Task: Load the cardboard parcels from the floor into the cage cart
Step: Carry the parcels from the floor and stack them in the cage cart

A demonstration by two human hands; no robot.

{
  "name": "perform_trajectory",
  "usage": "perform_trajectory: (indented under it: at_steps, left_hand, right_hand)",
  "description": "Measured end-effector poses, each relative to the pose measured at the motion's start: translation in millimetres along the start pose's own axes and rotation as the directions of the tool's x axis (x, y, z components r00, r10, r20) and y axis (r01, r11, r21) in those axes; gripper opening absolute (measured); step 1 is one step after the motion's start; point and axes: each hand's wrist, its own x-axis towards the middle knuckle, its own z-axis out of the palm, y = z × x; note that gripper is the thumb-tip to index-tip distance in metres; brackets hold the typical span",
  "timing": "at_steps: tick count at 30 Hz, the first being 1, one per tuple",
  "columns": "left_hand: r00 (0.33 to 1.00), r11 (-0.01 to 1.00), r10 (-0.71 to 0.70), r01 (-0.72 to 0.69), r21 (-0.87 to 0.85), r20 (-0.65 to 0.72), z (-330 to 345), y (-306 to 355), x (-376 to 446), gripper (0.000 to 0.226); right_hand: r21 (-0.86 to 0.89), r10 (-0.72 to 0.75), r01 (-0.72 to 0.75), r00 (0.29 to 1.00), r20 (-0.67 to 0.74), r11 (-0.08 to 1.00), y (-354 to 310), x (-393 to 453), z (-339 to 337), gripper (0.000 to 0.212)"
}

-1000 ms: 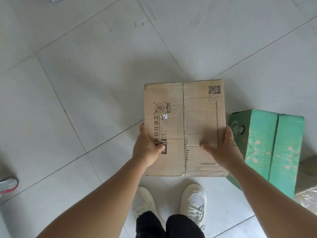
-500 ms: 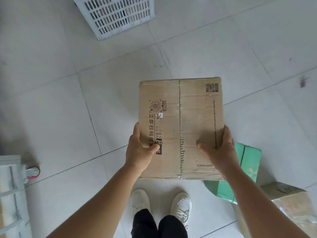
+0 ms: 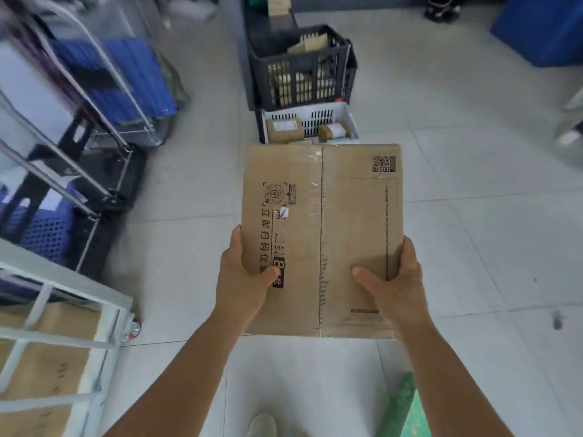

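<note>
I hold a brown cardboard parcel (image 3: pixel 321 234) with black printing and a QR code flat in front of me, off the floor. My left hand (image 3: pixel 243 279) grips its left edge, thumb on top. On its right edge sits my right hand (image 3: pixel 394 282), thumb also on top. The white cage cart (image 3: pixel 63 313) stands at the lower left, with brown cardboard visible behind its bars. A green box (image 3: pixel 407 408) lies on the floor at the bottom right.
Ahead stand a black crate (image 3: pixel 299 67) and a white crate (image 3: pixel 315 121) holding small parcels. Metal-framed trolleys with blue crates (image 3: pixel 82 99) fill the left side. A blue bin (image 3: pixel 542 26) sits at the far right. Light floor tiles lie between.
The parcel has come up from the floor in both hands and my view has lifted. The cage cart, crates and trolleys have come into sight; the green box has slid to the bottom edge.
</note>
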Motion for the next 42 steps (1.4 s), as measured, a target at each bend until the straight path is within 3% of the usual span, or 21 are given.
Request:
perform_trajectory:
  at_steps: [9, 14, 21, 24, 32, 37, 42]
  left_hand:
    - [0.948, 0.986, 0.065, -0.11, -0.129, -0.311, -127.5, 72.9, -60.2, 0.096]
    - [0.866, 0.97, 0.11, -0.2, -0.136, -0.488, -200.5, 84.9, -99.6, 0.094]
    - [0.722, 0.959, 0.095, -0.251, -0.131, -0.686, -302.9, 83.7, -163.6, 0.08]
    - [0.665, 0.959, 0.078, -0.253, -0.126, -0.743, -350.4, 74.3, -189.8, 0.08]
    - [0.517, 0.951, 0.057, -0.289, -0.111, -0.854, -478.9, 28.2, -248.9, 0.095]
    - [0.453, 0.94, 0.046, -0.321, -0.114, -0.89, -547.0, -7.3, -281.6, 0.09]
    - [0.365, 0.956, -0.01, -0.269, -0.116, -0.931, -596.0, -45.2, -314.5, 0.081]
  right_hand:
    - [0.048, -0.319, 0.315, 0.935, 0.154, 0.948, -150.6, -45.1, 23.4, 0.103]
    - [0.13, -0.462, 0.443, 0.852, 0.247, 0.887, -216.0, -86.4, 55.0, 0.109]
    - [0.225, -0.618, 0.579, 0.693, 0.372, 0.784, -295.5, -164.8, 115.5, 0.102]
    - [0.267, -0.663, 0.612, 0.63, 0.404, 0.745, -323.7, -203.7, 149.1, 0.093]
    - [0.353, -0.731, 0.652, 0.502, 0.462, 0.671, -383.7, -317.1, 244.8, 0.098]
    - [0.417, -0.757, 0.656, 0.394, 0.521, 0.628, -408.9, -380.4, 303.6, 0.083]
    - [0.46, -0.747, 0.646, 0.272, 0.607, 0.609, -420.6, -435.5, 363.0, 0.087]
